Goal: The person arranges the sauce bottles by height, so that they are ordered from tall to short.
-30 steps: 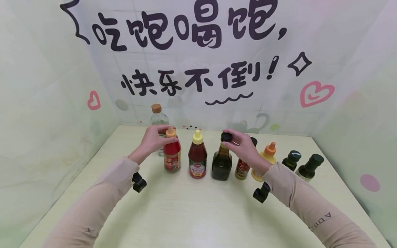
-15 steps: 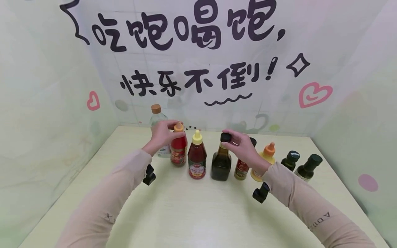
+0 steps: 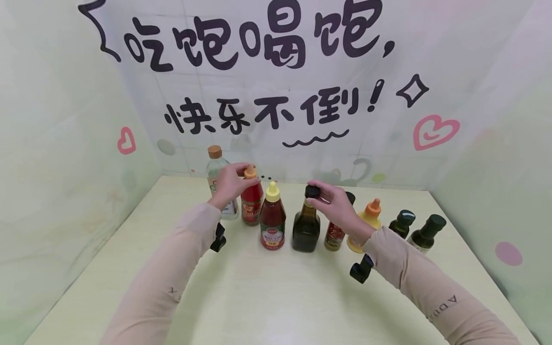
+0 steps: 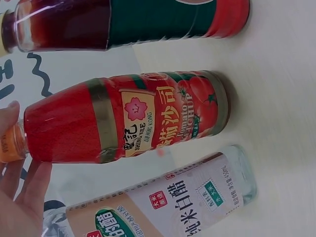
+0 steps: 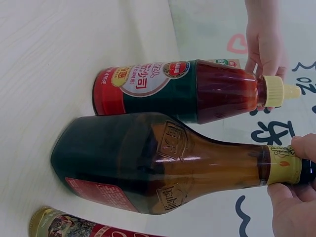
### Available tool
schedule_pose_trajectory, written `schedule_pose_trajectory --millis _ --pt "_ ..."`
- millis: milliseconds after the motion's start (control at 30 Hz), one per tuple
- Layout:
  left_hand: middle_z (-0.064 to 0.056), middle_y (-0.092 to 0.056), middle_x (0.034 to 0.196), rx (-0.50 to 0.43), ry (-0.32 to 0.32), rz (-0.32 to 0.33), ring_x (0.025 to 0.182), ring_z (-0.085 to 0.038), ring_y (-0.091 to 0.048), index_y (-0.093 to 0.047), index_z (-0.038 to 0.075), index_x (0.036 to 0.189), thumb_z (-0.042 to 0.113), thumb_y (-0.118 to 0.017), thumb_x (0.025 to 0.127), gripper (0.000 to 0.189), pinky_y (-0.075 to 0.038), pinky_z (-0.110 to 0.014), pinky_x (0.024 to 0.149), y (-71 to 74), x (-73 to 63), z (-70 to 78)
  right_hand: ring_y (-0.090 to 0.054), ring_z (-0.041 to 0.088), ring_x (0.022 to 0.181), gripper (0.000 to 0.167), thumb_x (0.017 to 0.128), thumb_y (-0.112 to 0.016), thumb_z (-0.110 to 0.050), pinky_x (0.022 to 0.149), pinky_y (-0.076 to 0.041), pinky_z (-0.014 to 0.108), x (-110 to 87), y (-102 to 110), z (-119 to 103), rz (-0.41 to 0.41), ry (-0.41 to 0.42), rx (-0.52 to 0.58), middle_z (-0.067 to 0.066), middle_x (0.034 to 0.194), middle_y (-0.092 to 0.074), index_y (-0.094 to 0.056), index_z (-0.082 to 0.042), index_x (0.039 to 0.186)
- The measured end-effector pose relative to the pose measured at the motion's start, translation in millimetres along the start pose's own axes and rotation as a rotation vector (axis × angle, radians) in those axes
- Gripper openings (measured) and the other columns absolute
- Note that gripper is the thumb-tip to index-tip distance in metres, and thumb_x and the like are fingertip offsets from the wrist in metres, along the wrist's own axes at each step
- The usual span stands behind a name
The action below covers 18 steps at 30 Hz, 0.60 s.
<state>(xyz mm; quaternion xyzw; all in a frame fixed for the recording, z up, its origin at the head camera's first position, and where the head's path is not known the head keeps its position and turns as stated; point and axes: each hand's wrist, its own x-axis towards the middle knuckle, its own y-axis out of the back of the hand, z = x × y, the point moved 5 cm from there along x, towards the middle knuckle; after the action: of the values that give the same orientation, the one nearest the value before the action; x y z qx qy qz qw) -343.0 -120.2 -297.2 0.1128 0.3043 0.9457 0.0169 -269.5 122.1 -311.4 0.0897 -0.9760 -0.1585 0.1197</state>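
My left hand [image 3: 229, 184] pinches the orange cap of a red tomato ketchup bottle [image 4: 128, 118]. That bottle is upright, beside a clear white rice vinegar bottle [image 4: 173, 197] and slightly behind a yellow-capped ketchup bottle [image 3: 272, 220]. Whether its base touches the table is hard to tell. The fingers and thumb of my right hand [image 3: 334, 203] grip the black cap and neck of a dark brown sauce bottle [image 5: 128, 158], which stands upright just right of the yellow-capped one. Part of the vinegar bottle is hidden behind my left hand.
Right of the dark bottle stand a slim red-labelled bottle [image 3: 334, 235], a yellow squeeze bottle [image 3: 370, 219] with an orange tip, and two dark green-capped bottles [image 3: 402, 224], partly behind my right arm. A printed cloth wall [image 3: 276, 158] borders the pale table [image 3: 267, 297].
My left hand has moved right and back with the red ketchup bottle, from in front of the vinegar bottle to beside the yellow-capped one. My right hand keeps its grip in place.
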Motion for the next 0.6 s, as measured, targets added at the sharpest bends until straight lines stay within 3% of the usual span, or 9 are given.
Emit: schedule_pose_trajectory --millis 600 --pt "-0.010 -0.058 0.113 -0.032 0.035 0.107 0.102 -0.021 -0.053 -0.054 0.007 0.120 0.020 -0.070 0.076 0.049 -0.044 -0.034 0.084 -5.8 7.2 -10.8 -0.045 0.025 0.115 0.043 0.083 -0.060 -0.007 0.087 -0.042 0.036 -0.4 -0.3 0.5 0.006 0.003 0.008 0.015 0.129 -0.045 -0.049 -0.006 0.125"
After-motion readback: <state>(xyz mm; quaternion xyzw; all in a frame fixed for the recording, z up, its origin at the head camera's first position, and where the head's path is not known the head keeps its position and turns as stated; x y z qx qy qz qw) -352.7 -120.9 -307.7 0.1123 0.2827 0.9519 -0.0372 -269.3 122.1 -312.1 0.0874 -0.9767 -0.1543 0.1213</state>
